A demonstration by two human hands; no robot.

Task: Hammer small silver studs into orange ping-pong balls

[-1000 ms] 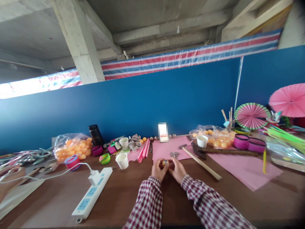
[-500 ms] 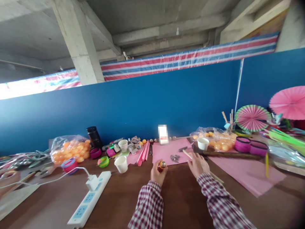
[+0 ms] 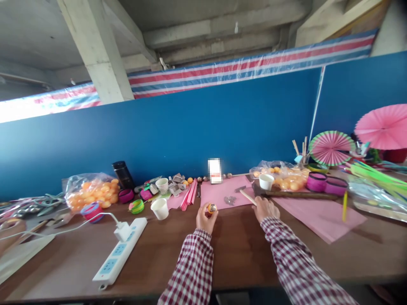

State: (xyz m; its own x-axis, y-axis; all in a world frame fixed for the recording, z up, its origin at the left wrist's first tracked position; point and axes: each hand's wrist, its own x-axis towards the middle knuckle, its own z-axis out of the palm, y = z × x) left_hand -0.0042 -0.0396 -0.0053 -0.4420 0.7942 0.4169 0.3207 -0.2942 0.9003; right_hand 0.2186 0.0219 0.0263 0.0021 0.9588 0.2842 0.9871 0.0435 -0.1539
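Note:
My left hand (image 3: 205, 220) pinches an orange ball (image 3: 211, 208) with a shiny, silvery top, just in front of the pink sheet (image 3: 219, 189). The fingers of my right hand (image 3: 266, 208) are closed round the end of a light wooden handle (image 3: 247, 196). That handle slants up and left to a dark hammer head (image 3: 240, 189) over the sheet. A small pile of silvery metal pieces (image 3: 229, 200) lies on the sheet between my hands.
Two paper cups (image 3: 159, 209) and a white power strip (image 3: 122, 254) are on the left. Bags of orange balls (image 3: 92, 192) lie on both sides. A white cup (image 3: 266, 182) and purple bands (image 3: 335, 186) sit at the right. Another person's hand (image 3: 11, 233) is at the far left.
The view has shifted, so the table things appear higher. My right hand has moved back along the handle, leaving more of it visible. The ball's silvery top now faces the camera more.

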